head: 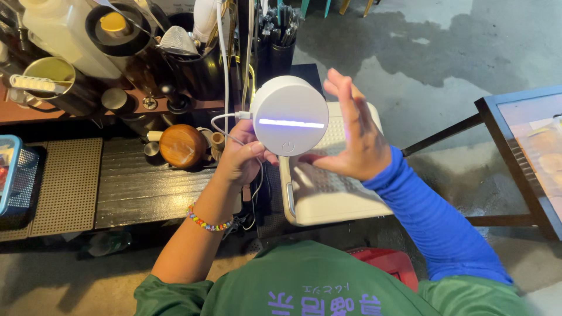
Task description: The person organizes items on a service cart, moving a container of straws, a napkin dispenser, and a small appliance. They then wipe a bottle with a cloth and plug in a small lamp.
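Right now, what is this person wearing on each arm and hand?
The left hand is bare, with a multicoloured bead bracelet at the wrist and no sleeve on the forearm. The right hand is also bare, with a tight bright blue sleeve down to the wrist. No gloves show.

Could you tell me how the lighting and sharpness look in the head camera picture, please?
Head view: the round white lamp base in the left hand is sharp, and its glowing strip throws a bluish tint onto the right hand; the concrete floor is evenly lit with dark damp patches; the cluttered shelf sits in dimmer light.
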